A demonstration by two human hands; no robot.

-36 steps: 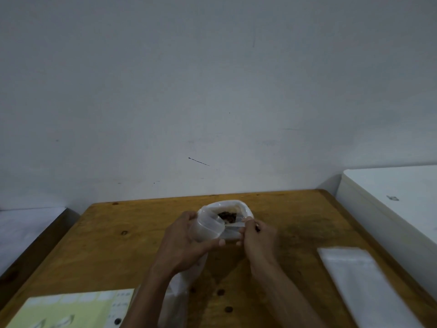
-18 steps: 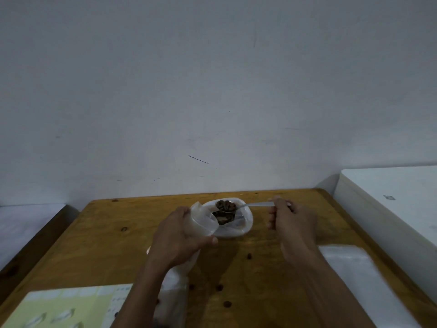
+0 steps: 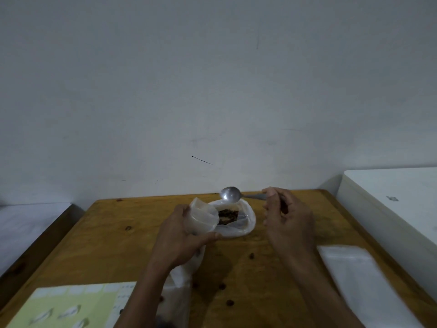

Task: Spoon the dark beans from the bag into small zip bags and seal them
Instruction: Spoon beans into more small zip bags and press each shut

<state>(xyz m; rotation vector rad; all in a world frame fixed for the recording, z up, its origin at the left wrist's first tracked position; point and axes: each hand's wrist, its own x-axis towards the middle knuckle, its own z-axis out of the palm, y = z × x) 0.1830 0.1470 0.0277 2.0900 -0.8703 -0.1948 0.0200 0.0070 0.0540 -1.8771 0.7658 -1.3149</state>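
**Spoon up, zip bag held open**

Holding one small zip bag (image 3: 203,217) open, your left hand (image 3: 182,242) curls round its mouth, thumb along the near edge, and the bag's clear body trails down past your wrist. Your right hand (image 3: 287,223) pinches the handle of one spoon (image 3: 231,194), fingers curled over it. The spoon's bowl sits above the far rim of the bean bag and looks empty, though the blur makes that hard to confirm.

You have one white bean bag (image 3: 246,223) on the table (image 3: 113,245), rolled open between your two hands, just right of the zip bag and touching it. One dark heap of beans (image 3: 228,215) lies inside it, below and slightly left of the spoon bowl and well clear of your right fingers.

Count about seven loose beans (image 3: 252,256) scattered on the wood between and beneath your forearms. One flat stack of clear bags (image 3: 359,285) lies to your right, near the table edge. One yellow-green sheet (image 3: 71,306) lies at the near left corner. One white cabinet (image 3: 397,197) stands beside the table on the right.
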